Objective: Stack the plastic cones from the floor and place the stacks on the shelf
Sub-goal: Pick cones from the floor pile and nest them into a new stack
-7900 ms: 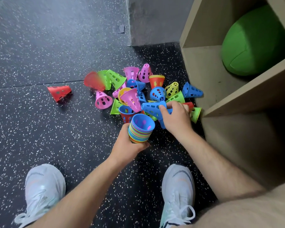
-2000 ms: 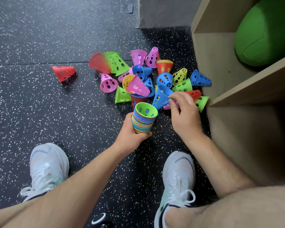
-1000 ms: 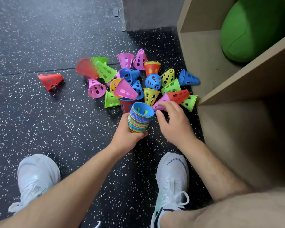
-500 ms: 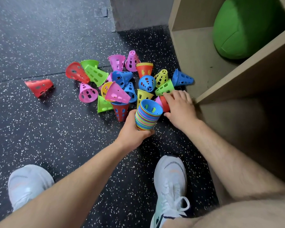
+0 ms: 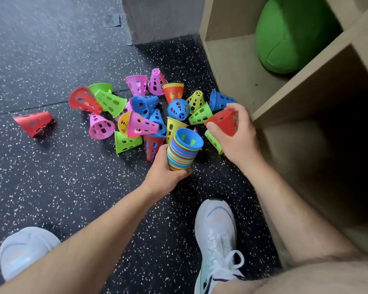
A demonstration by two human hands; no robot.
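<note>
Our left hand (image 5: 164, 177) grips the cone stack (image 5: 182, 154) on the floor near the shelf (image 5: 306, 82). Our right hand (image 5: 240, 141) pinches a red cone (image 5: 224, 123) closer to the shelf. Loose cones (image 5: 140, 125) lie farther off.

Our one view, worn on the head, tilted steeply down.
We look from close above onto the floor (image 5: 51, 177), with the shoes (image 5: 216, 230) at the bottom edge and the shelf (image 5: 234, 64) on the right.

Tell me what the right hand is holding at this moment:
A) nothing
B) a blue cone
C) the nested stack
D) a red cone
D: the right hand grips a red cone above the pile, while the left hand holds the stack.
</note>
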